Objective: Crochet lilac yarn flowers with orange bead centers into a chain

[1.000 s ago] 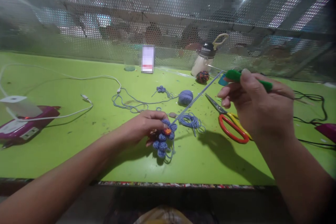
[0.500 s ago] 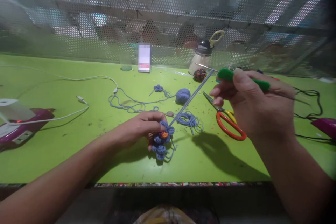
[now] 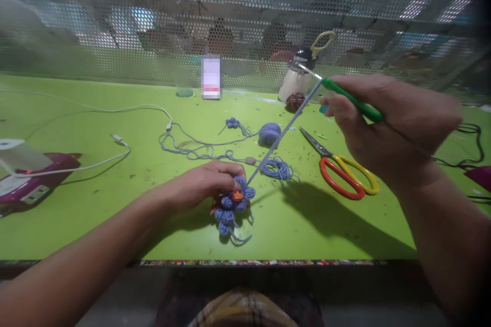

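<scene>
My left hand (image 3: 215,181) pinches a blue crocheted flower (image 3: 248,193) with an orange centre, low over the front of the table. More blue petals and loose yarn ends hang below it. In my right hand (image 3: 395,122), raised at the right, is a crochet hook (image 3: 353,99) with a green handle, its metal tip pointing up and left. A taut strand of blue yarn (image 3: 286,133) runs from the flower up to the hook's shaft. Behind the strand lie a blue yarn ball (image 3: 269,134) and a loose coil of blue yarn (image 3: 276,168).
Scissors (image 3: 341,178) with red and yellow handles lie beneath my right hand. Farther back stand a bottle (image 3: 294,82), a dark multicoloured yarn ball (image 3: 294,102) and a phone (image 3: 210,76). A small blue flower (image 3: 232,122), a white cable (image 3: 149,111) and a purple power strip (image 3: 49,176) are leftward.
My right hand has moved up and to the right with the hook, turning its back more toward me and stretching the strand longer. The lower petals under my left hand have swung slightly left.
</scene>
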